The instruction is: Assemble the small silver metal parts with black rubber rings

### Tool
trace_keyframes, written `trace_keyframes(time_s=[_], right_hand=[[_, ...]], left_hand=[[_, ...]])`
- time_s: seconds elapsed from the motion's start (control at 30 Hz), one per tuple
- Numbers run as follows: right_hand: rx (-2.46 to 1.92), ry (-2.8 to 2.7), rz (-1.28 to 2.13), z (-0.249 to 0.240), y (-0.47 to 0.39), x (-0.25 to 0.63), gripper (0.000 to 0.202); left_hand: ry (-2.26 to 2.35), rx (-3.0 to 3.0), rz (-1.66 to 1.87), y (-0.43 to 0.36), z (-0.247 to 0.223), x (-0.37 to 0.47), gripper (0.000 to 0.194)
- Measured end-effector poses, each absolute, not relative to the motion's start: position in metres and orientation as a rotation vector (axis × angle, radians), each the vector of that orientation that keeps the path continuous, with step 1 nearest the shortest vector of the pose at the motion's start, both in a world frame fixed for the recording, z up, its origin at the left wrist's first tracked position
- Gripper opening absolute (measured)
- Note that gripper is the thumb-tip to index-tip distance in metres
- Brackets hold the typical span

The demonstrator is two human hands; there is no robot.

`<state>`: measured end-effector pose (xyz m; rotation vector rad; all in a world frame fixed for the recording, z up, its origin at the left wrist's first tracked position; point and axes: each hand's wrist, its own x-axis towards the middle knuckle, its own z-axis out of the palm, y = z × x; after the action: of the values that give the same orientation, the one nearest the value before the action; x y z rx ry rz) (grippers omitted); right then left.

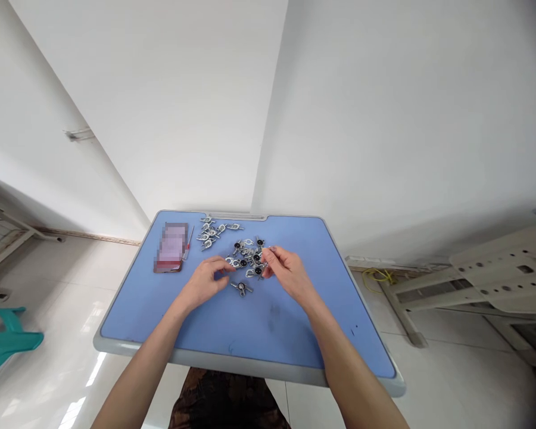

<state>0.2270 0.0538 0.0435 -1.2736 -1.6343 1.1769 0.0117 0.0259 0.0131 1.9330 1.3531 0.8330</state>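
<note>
Small metal parts with round black centres (258, 270) lie in a loose pile on the blue tabletop (250, 333). My left hand (206, 280) is at the pile's left side, fingers stretched toward the parts and thumb apart from them. My right hand (289, 271) is over the pile's right side with its thumb and fingertips pinched together. What is between those fingertips is too small to make out. One metal part with a black centre (242, 288) lies by itself just nearer to me. Farther back on the left, several similar silver parts (206, 236) form another group.
A phone (171, 247) lies at the table's left, beside a thin tool with some red on it (188, 247). White walls (196, 119) stand behind the table. A teal stool (11, 339) is on the left floor, and a folded metal-legged table (477, 280) is at the right.
</note>
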Motion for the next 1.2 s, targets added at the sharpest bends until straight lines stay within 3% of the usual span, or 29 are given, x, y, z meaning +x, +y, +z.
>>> trace_keyframes(time_s=[0.2, 0.33, 0.53, 0.73, 1.03, 1.2], right_hand=[[-1.406, -1.661, 0.988, 0.043, 0.062, 0.238, 0.039], [-1.436, -1.787, 0.901, 0.036, 0.067, 0.24, 0.026], [-1.402, -2.091, 1.032, 0.033, 0.067, 0.239, 0.012], [-1.438, -2.257, 1.015, 0.032, 0.066, 0.236, 0.014], [-1.49, -2.315, 0.868, 0.033, 0.067, 0.232, 0.012], [-1.501, -2.315, 0.857, 0.033, 0.068, 0.233, 0.012]], left_hand=[[1.603, 1.875, 1.054, 0.031, 0.015, 0.003, 0.016], [1.592, 1.908, 1.045, 0.031, 0.014, 0.004, 0.016], [1.594, 1.962, 1.015, 0.035, 0.005, 0.003, 0.021], [1.622, 2.194, 0.888, 0.04, -0.005, 0.004, 0.024], [1.67, 2.329, 0.628, 0.043, -0.006, 0.01, 0.008], [1.649, 2.327, 0.587, 0.043, -0.004, 0.011, 0.009]])
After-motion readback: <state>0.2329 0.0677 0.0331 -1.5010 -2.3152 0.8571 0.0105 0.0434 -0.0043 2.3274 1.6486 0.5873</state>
